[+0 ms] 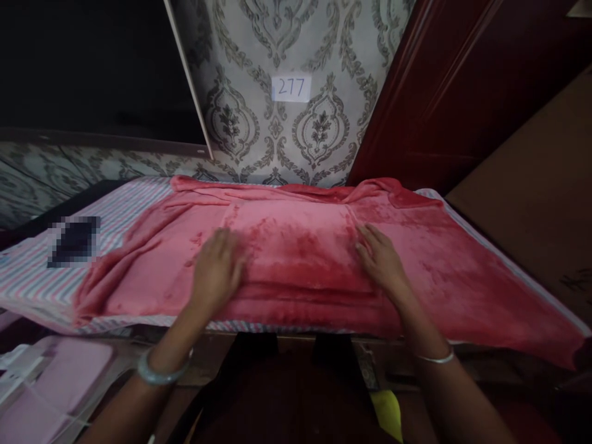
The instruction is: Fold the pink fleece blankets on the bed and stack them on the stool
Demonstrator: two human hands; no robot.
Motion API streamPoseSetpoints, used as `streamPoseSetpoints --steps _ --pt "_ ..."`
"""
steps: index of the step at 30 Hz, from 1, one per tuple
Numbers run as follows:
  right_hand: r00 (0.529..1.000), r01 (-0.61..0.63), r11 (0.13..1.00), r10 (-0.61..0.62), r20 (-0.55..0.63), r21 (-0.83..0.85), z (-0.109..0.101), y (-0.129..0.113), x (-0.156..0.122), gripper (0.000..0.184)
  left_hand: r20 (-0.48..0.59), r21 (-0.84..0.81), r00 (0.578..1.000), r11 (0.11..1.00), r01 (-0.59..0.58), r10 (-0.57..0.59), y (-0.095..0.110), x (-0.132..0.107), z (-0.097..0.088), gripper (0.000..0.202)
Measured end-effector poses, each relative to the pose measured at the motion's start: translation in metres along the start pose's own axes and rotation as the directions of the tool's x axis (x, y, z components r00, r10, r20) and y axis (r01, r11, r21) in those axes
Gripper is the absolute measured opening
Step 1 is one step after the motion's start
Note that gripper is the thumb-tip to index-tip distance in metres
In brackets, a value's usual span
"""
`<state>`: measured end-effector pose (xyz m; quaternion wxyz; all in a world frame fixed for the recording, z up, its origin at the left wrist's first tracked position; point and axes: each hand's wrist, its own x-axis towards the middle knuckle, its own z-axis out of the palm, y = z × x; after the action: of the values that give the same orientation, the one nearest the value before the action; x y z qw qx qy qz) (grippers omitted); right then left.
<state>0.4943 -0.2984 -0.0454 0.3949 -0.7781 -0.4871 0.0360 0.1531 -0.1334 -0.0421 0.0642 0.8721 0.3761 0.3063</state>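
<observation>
A red plush cloth point(296, 308) lies spread over the table, its nap showing lighter and darker patches; I cannot tell whether it is a blanket or a garment. At its middle is a raised, folded rectangular section point(289, 231) with a front edge running left to right. My left hand point(217, 271), slightly blurred, rests palm down at that section's left side, fingers stretched out. On the opposite side, my right hand point(382, 256) lies palm down with its fingers extended. Neither hand grips anything. Bunched folds point(388, 188) run along the cloth's back edge.
Beneath the cloth is a striped cover point(139, 203), bare at the left, where a blurred-out dark object point(74, 240) lies. A television screen point(102, 74) stands behind at the left. Patterned wall, a dark red door point(425, 80) and a brown cardboard panel point(531, 179) border the table.
</observation>
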Motion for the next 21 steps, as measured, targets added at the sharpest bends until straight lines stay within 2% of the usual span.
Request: streamPoseSetpoints --steps 1,2,4,6,8,11,12,14,18,21 --pt "0.991 0.121 0.992 -0.118 0.065 -0.043 0.007 -0.018 0.004 0.056 0.053 0.008 0.994 0.995 -0.095 0.095 0.013 -0.008 0.007 0.058" --pt "0.96 0.234 0.97 -0.222 0.168 -0.059 0.017 -0.036 0.008 0.055 0.113 0.007 0.977 0.983 -0.184 0.182 0.025 -0.016 0.016 0.058" --pt "0.844 0.422 0.906 -0.377 0.382 -0.039 0.042 -0.069 0.016 0.056 0.162 0.03 0.949 0.96 -0.279 0.27 0.042 -0.032 0.036 0.062" --pt "0.712 0.539 0.842 -0.444 0.544 -0.018 0.067 -0.09 0.023 0.056 0.145 0.081 0.944 0.947 -0.311 0.297 0.048 -0.046 0.053 0.068" --pt "0.613 0.62 0.784 -0.467 0.638 -0.021 0.087 -0.096 0.033 0.055 0.089 0.134 0.945 0.936 -0.324 0.314 0.046 -0.055 0.066 0.072" --pt "0.529 0.702 0.712 -0.488 0.694 -0.035 0.104 -0.091 0.055 0.056 0.012 0.175 0.941 0.926 -0.336 0.339 0.04 -0.063 0.075 0.068" --pt "0.521 0.712 0.7 -0.486 0.702 -0.044 0.107 -0.089 0.064 0.058 -0.003 0.18 0.941 0.926 -0.333 0.339 0.039 -0.065 0.077 0.066" --pt "0.533 0.704 0.705 -0.452 0.715 -0.079 0.112 -0.089 0.085 0.062 -0.02 0.176 0.942 0.928 -0.327 0.336 0.039 -0.066 0.077 0.064" --pt "0.613 0.61 0.772 -0.317 0.724 -0.179 0.127 -0.094 0.133 0.067 -0.041 0.149 0.939 0.932 -0.332 0.341 0.042 -0.065 0.073 0.063" --pt "0.697 0.505 0.837 -0.25 0.673 -0.212 0.144 -0.09 0.159 0.067 -0.039 0.144 0.938 0.931 -0.335 0.343 0.043 -0.065 0.071 0.062"
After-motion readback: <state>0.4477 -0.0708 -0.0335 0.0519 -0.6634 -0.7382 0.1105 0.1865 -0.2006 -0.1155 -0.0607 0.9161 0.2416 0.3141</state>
